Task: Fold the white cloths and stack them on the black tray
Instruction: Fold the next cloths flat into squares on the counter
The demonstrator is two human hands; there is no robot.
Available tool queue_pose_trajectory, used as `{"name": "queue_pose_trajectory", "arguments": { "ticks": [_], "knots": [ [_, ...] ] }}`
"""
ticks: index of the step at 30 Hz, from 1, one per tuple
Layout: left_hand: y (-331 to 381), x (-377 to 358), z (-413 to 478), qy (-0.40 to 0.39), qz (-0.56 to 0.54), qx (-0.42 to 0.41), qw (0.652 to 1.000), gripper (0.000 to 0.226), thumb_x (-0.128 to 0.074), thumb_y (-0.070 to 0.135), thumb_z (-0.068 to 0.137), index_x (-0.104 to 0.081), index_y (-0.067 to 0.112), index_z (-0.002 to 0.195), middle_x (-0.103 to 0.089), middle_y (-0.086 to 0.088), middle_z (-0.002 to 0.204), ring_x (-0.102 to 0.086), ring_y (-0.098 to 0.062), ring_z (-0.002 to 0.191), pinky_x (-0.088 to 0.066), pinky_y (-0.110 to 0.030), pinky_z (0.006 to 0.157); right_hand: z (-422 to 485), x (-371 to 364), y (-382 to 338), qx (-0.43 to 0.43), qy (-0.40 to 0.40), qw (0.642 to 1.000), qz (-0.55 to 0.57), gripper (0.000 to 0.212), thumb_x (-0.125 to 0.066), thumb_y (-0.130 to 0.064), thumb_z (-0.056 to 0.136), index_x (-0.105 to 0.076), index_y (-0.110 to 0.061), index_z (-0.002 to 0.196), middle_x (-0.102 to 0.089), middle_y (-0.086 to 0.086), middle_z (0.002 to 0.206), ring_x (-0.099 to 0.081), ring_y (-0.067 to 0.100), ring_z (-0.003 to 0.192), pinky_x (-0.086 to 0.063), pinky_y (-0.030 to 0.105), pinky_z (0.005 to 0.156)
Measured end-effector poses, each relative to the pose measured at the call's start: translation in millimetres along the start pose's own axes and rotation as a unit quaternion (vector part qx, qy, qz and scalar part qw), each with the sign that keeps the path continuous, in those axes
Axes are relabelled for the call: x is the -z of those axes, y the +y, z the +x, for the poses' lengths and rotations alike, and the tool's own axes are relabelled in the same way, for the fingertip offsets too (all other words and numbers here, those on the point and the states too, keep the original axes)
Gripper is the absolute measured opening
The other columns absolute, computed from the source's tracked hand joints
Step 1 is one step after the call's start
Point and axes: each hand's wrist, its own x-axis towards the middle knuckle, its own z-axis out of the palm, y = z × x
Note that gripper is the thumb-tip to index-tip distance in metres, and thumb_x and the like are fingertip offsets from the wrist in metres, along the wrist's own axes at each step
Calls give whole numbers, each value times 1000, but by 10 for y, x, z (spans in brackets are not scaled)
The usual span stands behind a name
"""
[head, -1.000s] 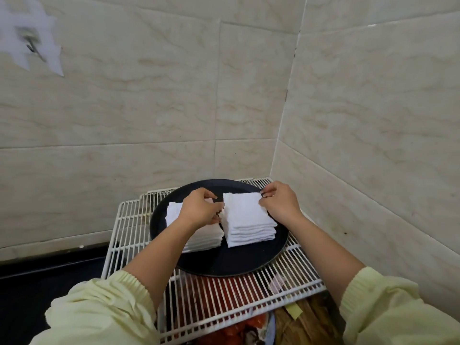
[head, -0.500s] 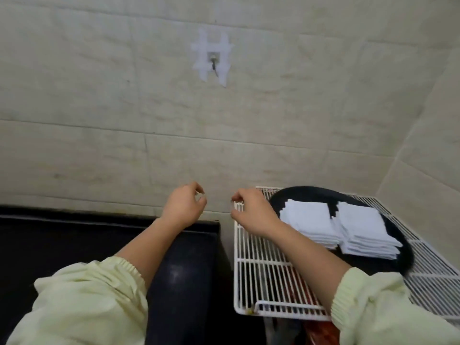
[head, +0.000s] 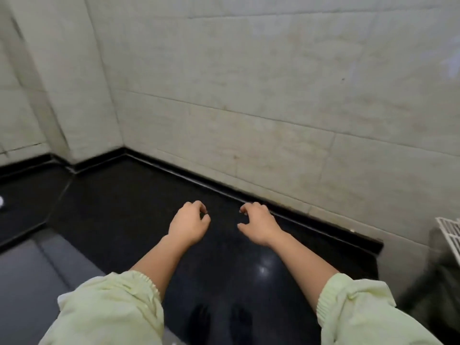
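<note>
Cloths unseen, empty hands (head: 189, 224) over counter (head: 129, 207)

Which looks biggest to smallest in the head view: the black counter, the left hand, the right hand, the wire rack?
1. Black counter, by far.
2. Left hand and right hand: alike, no ranking.
3. Wire rack: only a corner shows at the frame's edge.

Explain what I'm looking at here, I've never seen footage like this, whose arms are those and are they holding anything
This is one picture from a camera worn on a person's head, looking forward and down, so the arms are the wearer's own. The left hand and right hand hover over a glossy black counter with fingers curled, and neither holds anything. Pale yellow-green sleeves cover the upper arms. Behind is a beige tiled wall. At the far right edge a corner of a white wire rack shows. No cloths or tray are in view.
</note>
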Motion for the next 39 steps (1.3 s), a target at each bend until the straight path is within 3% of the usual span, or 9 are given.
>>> {"name": "queue_pose_trajectory", "arguments": {
  "ticks": [16, 32, 39],
  "knots": [
    [-3072, 1338, 462, 80, 52, 225, 970, 32, -51, 31, 94, -54, 16, 122, -49, -8, 122, -53, -27, 109, -47, -39, 89, 1778, -1636, -2959, 203, -124, 968, -75, 54, -62, -29, 88, -41, -17, 137, -41, 8, 134, -39, 29, 126, -41, 47, 99],
    [-5564, 2331, 1473, 117, 30, 335, 934, 32, -52, 29, 91, -54, 16, 120, -48, -8, 127, -48, -27, 115, -47, -40, 90, 3429, -2917, -5250, 278, -179, 937, -109, 56, -58, -30, 91, -37, -15, 140, -40, 8, 137, -38, 29, 128, -39, 46, 101],
    [-6781, 2615, 1789, 125, -11, 350, 928, 31, -53, 24, 91, -57, 13, 119, -49, -9, 126, -48, -26, 114, -46, -37, 90, 3927, -3654, -6186, 259, -210, 937, -100, 52, -57, -29, 93, -37, -16, 139, -40, 7, 138, -37, 28, 130, -38, 46, 103]
  ]
}}
